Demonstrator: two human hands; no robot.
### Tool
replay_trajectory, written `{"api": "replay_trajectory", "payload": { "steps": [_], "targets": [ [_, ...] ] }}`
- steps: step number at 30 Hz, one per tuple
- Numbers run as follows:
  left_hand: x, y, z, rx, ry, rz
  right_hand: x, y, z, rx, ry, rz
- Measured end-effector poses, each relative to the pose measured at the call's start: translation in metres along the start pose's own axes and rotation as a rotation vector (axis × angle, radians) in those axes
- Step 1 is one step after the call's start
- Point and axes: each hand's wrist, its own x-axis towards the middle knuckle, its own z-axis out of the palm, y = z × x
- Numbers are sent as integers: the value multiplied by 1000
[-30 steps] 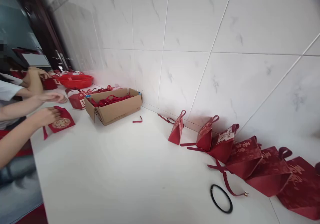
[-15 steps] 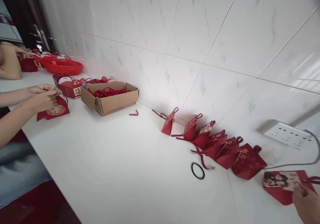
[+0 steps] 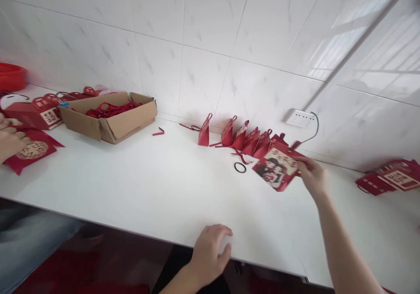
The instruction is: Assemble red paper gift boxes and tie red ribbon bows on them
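Observation:
My right hand [image 3: 311, 176] pinches a red candy box [image 3: 277, 167] by its upper right edge. The box has a picture of a couple on its front and a ribbon loop at the top. It is tilted above the table, overlapping the end of a row of similar red pyramid-shaped boxes [image 3: 251, 141] along the wall. My left hand [image 3: 213, 250] rests at the table's front edge, fingers curved and thumb apart, with a pale patch between them that looks like tabletop. A black ring [image 3: 240, 167] and a loose red ribbon [image 3: 242, 156] lie left of the held box.
A cardboard box [image 3: 129, 125] of red ribbons stands left of the row. Farther left, another person's hand [image 3: 11, 141] is at a red pouch [image 3: 33, 149]. More red boxes [image 3: 390, 178] lie at the right. A wall socket [image 3: 300, 118] has a cable plugged in.
The view has turned to the right. My right hand and the candy box now show nearer the middle, with the box tilted differently. My left hand has come into view.

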Motion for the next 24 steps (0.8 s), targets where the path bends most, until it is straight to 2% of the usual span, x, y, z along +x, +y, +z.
{"api": "replay_trajectory", "payload": {
  "steps": [2,4,7,9,12,15,20,24],
  "targets": [
    [8,1,-21,-251,-28,-220,-22,-28,21,150,-160,10],
    [22,-2,-43,-469,92,-367,-42,-61,39,282,-333,-11],
    [47,-4,-82,-712,362,-403,-68,-106,60,345,-502,-132],
    [64,5,-111,-777,421,-342,-79,-126,70,357,-565,-209],
    [86,30,-150,-680,302,-239,-88,-142,84,387,-621,-283],
    [105,54,-173,-472,177,-210,-92,-150,95,426,-683,-331],
    [134,68,-182,-249,141,-189,-90,-156,105,469,-679,-326],
    [148,70,-185,-229,56,-161,-83,-155,108,499,-668,-342]
  ]
}}
